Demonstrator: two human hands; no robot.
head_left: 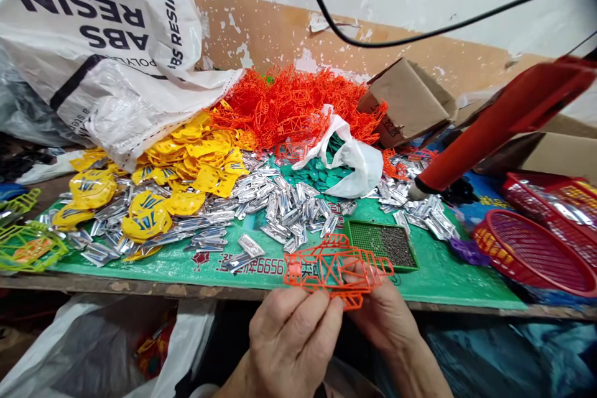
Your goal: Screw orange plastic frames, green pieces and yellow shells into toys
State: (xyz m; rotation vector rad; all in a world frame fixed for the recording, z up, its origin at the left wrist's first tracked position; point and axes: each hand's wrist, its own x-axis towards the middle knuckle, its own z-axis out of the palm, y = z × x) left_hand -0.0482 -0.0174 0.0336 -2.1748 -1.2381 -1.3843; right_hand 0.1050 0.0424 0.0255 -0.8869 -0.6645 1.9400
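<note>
Both my hands hold one orange plastic lattice frame [333, 268] at the table's near edge. My left hand [291, 336] pinches its lower left part with fingers curled. My right hand [380, 311] grips its right side from beneath. Behind it lies a small green tray [368, 233] of tiny dark parts. A heap of the same orange frames [289, 106] fills the back middle. Silver stamped pieces [280, 202] are spread over the green mat [433, 273]. Yellow plastic shields [186, 165] are piled at the left.
A white ABS RESIN sack [93, 25] slumps at the back left. A white bag with green pieces [347, 165], a cardboard box [410, 99], a red power tool [494, 121] and red baskets [536, 252] stand right. Lime-green frames [25, 245] lie at far left.
</note>
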